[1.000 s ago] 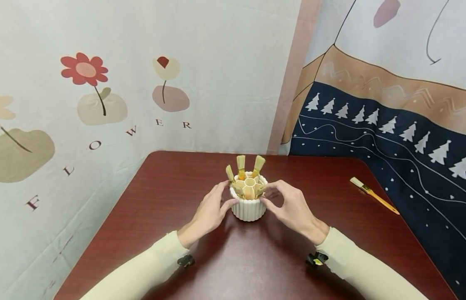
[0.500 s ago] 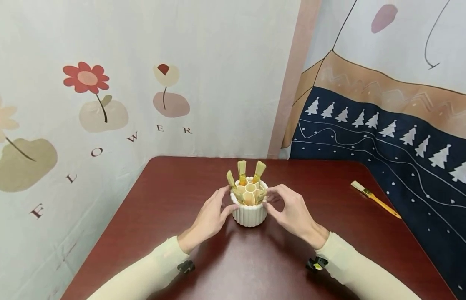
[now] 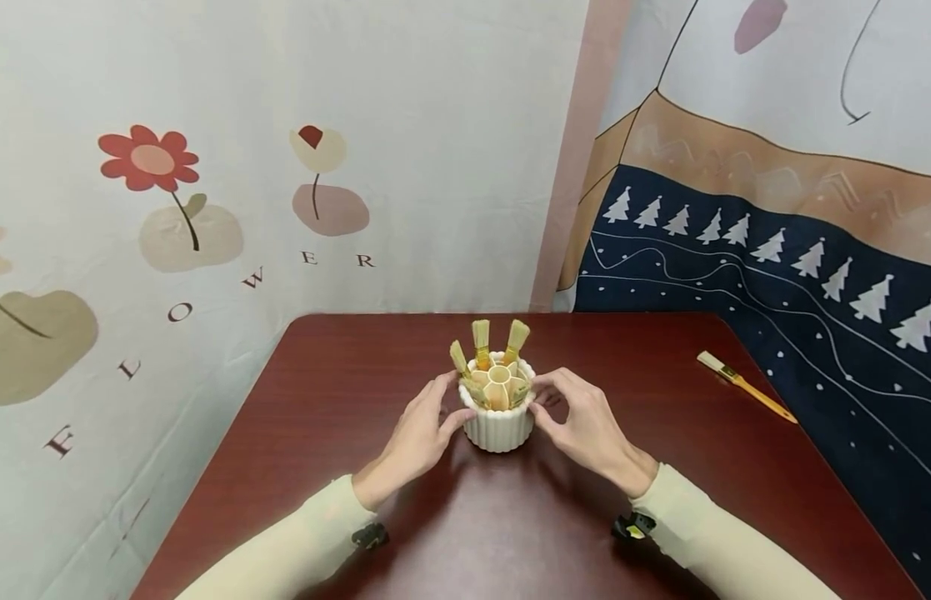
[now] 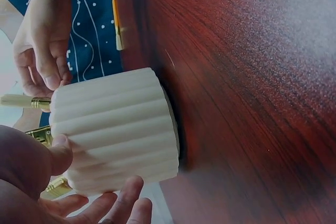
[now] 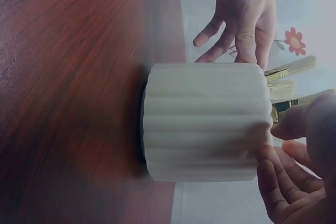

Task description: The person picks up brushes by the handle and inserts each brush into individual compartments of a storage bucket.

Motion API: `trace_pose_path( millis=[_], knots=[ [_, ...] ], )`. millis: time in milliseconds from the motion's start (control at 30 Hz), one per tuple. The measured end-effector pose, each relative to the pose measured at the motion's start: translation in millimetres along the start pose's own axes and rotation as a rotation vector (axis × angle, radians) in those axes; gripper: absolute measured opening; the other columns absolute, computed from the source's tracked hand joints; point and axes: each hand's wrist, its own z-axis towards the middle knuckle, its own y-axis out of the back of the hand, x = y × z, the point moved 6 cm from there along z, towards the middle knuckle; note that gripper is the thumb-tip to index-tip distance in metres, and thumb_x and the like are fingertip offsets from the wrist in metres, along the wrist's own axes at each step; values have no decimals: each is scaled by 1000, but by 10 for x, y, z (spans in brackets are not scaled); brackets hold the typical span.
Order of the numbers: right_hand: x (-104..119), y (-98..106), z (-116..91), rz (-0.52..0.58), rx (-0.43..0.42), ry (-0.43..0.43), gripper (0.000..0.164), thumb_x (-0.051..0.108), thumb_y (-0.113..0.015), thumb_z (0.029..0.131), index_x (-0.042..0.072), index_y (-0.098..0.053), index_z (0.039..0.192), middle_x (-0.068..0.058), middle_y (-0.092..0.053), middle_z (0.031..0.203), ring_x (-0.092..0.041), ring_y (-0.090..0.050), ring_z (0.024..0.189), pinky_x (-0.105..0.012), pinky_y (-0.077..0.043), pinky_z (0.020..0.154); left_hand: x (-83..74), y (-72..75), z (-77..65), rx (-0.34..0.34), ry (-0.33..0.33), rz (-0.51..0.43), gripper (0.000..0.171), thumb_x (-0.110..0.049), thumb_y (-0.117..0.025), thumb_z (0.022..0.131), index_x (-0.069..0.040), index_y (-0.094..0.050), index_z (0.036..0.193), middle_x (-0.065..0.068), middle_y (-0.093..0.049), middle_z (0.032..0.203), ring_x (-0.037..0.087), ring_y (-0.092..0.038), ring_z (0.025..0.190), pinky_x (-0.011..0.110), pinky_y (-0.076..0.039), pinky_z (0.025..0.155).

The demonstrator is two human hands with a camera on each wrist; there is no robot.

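A white ribbed brush holder [image 3: 498, 430] stands upright on the table, with a round tube and petal-like compartments inside its scalloped rim. Several paintbrushes [image 3: 481, 340] lean outward in it, bristles up. My left hand [image 3: 416, 435] holds the holder's left side near the top, thumb on the front wall and fingers along the side. On the opposite side, my right hand [image 3: 588, 427] holds the rim between bent thumb and fingers. The ribbed wall [image 5: 207, 114] fills the middle of the right wrist view; the handles are mostly hidden inside it.
One more paintbrush [image 3: 746, 386], yellow-handled, lies near the right edge of the dark red table [image 3: 345, 375]. Printed cloths hang close behind and beside the table, a flower cloth [image 3: 450, 167] and a navy tree cloth [image 3: 735, 275].
The head view has shifted slightly. My right thumb has slid a little outward to the holder's right edge. The holder, the brushes and my left hand stay in place.
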Motion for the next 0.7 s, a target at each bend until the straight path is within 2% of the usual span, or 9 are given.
trace_pose_path(
  millis=[267, 433, 700],
  knots=[
    [1, 48, -6, 15, -9, 27, 32, -8, -88, 94, 4, -79, 122, -7, -80, 109, -13, -78, 91, -36, -71, 80, -12, -8, -15, 2, -1, 3, 63, -24, -80, 112, -2, -56, 165, 24, -70, 158, 41, -82, 114, 61, -67, 102],
    [-25, 106, 2, 7, -14, 28, 32, -6, -88, 96, 5, -80, 124, -5, -81, 111, -12, -79, 92, -33, -70, 81, -16, -4, -14, -4, -9, 5, 63, -24, -81, 111, -3, -57, 165, 21, -72, 157, 36, -82, 110, 58, -67, 101],
    [-112, 276, 7, -44, -30, -7, 34, -3, -89, 96, 10, -81, 126, -4, -82, 115, -11, -79, 93, -33, -70, 81, -18, 17, -19, -17, -8, 8, 62, -25, -80, 111, -2, -57, 165, 21, -72, 157, 36, -83, 110, 57, -67, 103]
  ],
)
